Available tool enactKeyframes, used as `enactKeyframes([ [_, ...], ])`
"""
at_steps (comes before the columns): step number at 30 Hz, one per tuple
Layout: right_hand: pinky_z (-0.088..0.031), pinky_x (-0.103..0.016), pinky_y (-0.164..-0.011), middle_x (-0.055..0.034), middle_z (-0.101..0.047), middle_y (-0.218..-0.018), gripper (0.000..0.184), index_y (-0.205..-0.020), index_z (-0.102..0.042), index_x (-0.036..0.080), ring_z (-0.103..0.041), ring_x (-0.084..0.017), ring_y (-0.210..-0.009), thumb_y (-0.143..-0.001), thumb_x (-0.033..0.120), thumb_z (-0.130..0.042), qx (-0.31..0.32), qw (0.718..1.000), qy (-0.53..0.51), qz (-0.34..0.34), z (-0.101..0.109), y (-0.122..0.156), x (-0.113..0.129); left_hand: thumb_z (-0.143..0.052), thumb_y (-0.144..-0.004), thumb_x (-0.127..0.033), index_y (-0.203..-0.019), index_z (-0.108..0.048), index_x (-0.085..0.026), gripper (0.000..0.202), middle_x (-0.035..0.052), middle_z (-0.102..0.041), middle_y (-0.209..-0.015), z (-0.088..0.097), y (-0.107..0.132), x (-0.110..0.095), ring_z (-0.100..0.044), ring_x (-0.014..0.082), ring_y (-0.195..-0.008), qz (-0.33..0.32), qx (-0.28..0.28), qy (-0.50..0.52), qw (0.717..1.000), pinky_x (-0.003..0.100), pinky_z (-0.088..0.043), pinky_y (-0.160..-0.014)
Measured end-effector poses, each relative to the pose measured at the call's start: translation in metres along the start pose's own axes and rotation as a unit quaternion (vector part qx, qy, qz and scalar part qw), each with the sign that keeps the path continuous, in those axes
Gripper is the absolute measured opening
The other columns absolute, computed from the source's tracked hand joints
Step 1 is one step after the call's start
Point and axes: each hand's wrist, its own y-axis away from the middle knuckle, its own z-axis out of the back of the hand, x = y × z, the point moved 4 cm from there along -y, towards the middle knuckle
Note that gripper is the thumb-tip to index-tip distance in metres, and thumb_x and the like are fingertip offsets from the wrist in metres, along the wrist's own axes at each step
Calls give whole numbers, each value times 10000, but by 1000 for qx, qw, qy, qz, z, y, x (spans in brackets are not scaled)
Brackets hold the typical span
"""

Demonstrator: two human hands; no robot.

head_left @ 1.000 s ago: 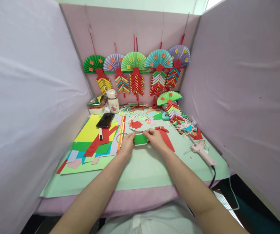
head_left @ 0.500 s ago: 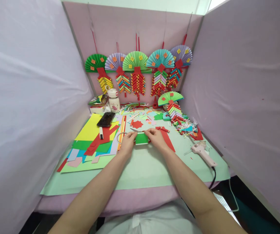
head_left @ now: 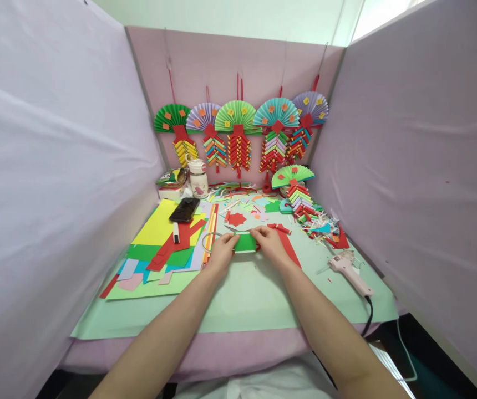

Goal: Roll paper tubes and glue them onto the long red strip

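Observation:
Between my two hands is a small green piece of paper (head_left: 245, 242) with a pale lower edge. My left hand (head_left: 223, 247) pinches its left side, and my right hand (head_left: 267, 240) pinches its right side. Scissors (head_left: 210, 240) lie just behind my left hand, with a looped handle to its left and a blade showing beyond the fingertips; the rest is hidden. Past them is a red star-like paper shape (head_left: 237, 219). A red paper sheet (head_left: 289, 249) and small red paper rolls (head_left: 280, 228) lie close to my right hand.
Coloured paper sheets (head_left: 151, 228) spread at the left, with a black phone (head_left: 184, 209) on them. A white bottle (head_left: 198, 180) stands behind. At the right are a glue gun (head_left: 351, 271) and paper scraps (head_left: 319, 226). Folded fan decorations (head_left: 238, 117) hang on the back panel.
The view has tilted up slightly, so everything sits a little lower in the picture. Both hands still hold the green paper in nearly the same place over the table.

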Motion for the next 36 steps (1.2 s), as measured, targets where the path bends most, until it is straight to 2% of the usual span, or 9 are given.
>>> enactKeyframes([
  [8,-344,-256,-506,30,-502,-582,304,-674,-574,205,-440,-129,-531,-735,503,-583,-1,1000,1,-5,0,0,0,-633,-698,-408,-786,-649,-160,263,26,-626,-713,-2,0,-1,-560,135,-623,23,-12,32,999,239,-415,-569],
  [15,-339,-252,-497,38,-486,-565,318,-683,-566,204,-429,-125,-516,-746,515,-580,-1,1000,1,-5,0,0,0,-685,-666,-430,-776,-633,-172,284,-11,-599,-682,-1,2,-3,-517,105,-585,-3,4,-15,1000,203,-353,-514],
  [21,-344,-246,-488,29,-502,-569,340,-691,-579,198,-443,-126,-517,-749,532,-566,0,1000,18,6,1,-1,-1,-657,-675,-392,-743,-613,-166,240,-1,-605,-697,-3,4,-5,-552,122,-639,23,-15,22,999,231,-429,-592],
  [29,-339,-242,-490,29,-511,-582,320,-698,-594,191,-444,-120,-521,-747,507,-572,2,1000,11,3,0,0,0,-622,-687,-398,-758,-602,-164,245,-2,-593,-686,-2,2,-3,-534,122,-619,21,-14,16,1000,244,-425,-603],
  [32,-336,-236,-492,33,-497,-572,320,-681,-578,190,-442,-114,-518,-755,501,-569,8,1000,9,-2,-2,0,0,-583,-720,-409,-740,-592,-170,240,-22,-545,-636,1,0,-1,-476,112,-570,-9,-27,-43,999,232,-374,-557],
  [36,-347,-236,-503,29,-499,-563,336,-659,-569,188,-461,-116,-524,-764,507,-562,13,1000,20,-4,-3,-1,-5,-527,-758,-390,-699,-571,-182,220,-21,-529,-647,6,-1,-6,-469,128,-617,-81,-58,-133,986,236,-361,-574],
])
